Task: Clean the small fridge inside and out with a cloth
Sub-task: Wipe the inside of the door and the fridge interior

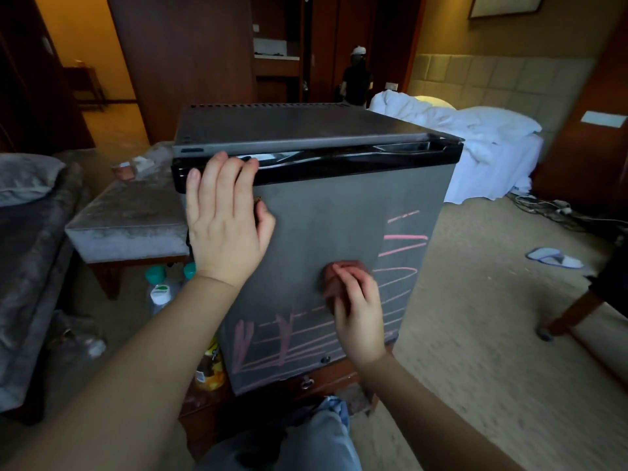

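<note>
The small fridge (pixel 316 212) stands in the middle of the view on a low wooden stand (pixel 326 379), its grey door shut and facing the person, with a glossy black trim along the door's top edge. Pink scrawled lines (pixel 401 237) cover the door from 3 o'clock round to 7 o'clock; the upper and middle part of the door is bare grey.

The left hand (pixel 224 219) lies flat on the door at 10 o'clock, fingers straight and spread a little, fingertips reaching onto the black trim. It holds nothing.

The right hand (pixel 356 311) is at 5 o'clock on the door, slightly blurred. Its fingers are curled over a wadded reddish-pink cloth (pixel 334 273) and press it against the door, just beside the pink lines.

At 6 o'clock below the fridge a knee in light blue jeans (pixel 316 436) shows. At 8 o'clock from the fridge, on the carpet, stand 2 clear bottles (pixel 159 290) with teal caps, and nearer the stand a bottle with a yellow label (pixel 209 365). A grey ottoman (pixel 132 219) sits at 9 o'clock. A bed with rumpled white bedding (pixel 475 144) is at 2 o'clock, a slipper (pixel 554 258) lies at 3 o'clock, and another person (pixel 356 76) stands far back at 12 o'clock
</note>
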`<move>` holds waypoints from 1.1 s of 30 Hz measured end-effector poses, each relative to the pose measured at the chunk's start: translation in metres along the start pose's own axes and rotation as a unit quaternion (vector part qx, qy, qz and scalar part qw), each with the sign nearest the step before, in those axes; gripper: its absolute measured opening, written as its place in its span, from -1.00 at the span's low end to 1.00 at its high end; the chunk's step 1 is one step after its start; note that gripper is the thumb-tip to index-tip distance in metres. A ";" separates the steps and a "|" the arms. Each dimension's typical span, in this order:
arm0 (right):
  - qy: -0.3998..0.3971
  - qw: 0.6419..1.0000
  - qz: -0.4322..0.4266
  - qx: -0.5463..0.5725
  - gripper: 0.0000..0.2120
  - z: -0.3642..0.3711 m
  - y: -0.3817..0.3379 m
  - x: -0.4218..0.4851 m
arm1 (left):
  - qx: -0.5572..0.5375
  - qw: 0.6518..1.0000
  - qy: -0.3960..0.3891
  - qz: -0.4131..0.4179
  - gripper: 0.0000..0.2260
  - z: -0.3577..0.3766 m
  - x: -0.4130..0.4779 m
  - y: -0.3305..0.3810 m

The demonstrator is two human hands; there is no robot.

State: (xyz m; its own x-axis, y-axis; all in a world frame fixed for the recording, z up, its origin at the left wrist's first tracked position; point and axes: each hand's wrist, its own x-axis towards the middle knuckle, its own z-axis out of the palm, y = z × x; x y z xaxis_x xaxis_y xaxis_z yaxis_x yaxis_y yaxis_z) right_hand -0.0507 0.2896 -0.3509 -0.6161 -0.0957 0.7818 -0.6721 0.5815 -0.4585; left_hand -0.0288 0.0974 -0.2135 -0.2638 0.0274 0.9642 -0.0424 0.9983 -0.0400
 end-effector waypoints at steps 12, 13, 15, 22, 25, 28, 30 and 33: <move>0.218 0.968 -0.099 -0.079 -0.62 -0.041 0.024 0.108 | -0.056 0.986 -0.137 0.072 -0.54 0.012 0.049 0.083; 0.170 0.976 -0.107 -0.090 -0.54 -0.031 0.034 0.096 | -0.050 0.987 -0.134 0.071 -0.56 0.018 0.050 0.086; 0.063 0.984 -0.100 -0.131 -0.33 -0.010 0.058 0.056 | -0.037 0.990 -0.110 0.078 -0.58 0.027 0.048 0.088; -0.006 0.992 0.002 -0.129 -0.48 0.003 0.102 -0.008 | 0.008 0.995 -0.040 0.087 -0.61 0.041 0.044 0.088; 0.058 0.996 0.003 -0.066 -0.46 -0.003 0.071 0.040 | 0.020 0.995 -0.037 0.089 -0.60 0.042 0.044 0.088; 0.101 0.994 -0.013 -0.032 -0.40 -0.018 0.044 0.094 | 0.026 0.995 -0.035 0.089 -0.60 0.044 0.043 0.089; 0.109 0.993 -0.033 -0.037 -0.41 -0.021 0.036 0.109 | 0.031 0.995 -0.033 0.091 -0.60 0.044 0.043 0.089; 0.117 0.992 -0.022 -0.051 -0.43 -0.011 0.048 0.093 | 0.031 0.995 -0.024 0.092 -0.61 0.044 0.043 0.089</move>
State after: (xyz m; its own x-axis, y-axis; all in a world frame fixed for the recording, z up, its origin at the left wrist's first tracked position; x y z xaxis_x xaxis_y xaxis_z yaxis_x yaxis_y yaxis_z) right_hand -0.1359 0.3173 -0.2959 -0.4673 0.0611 0.8820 -0.6434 0.6606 -0.3867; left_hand -0.0865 0.1851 -0.1871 -0.3192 0.2055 0.9251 -0.0487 0.9714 -0.2326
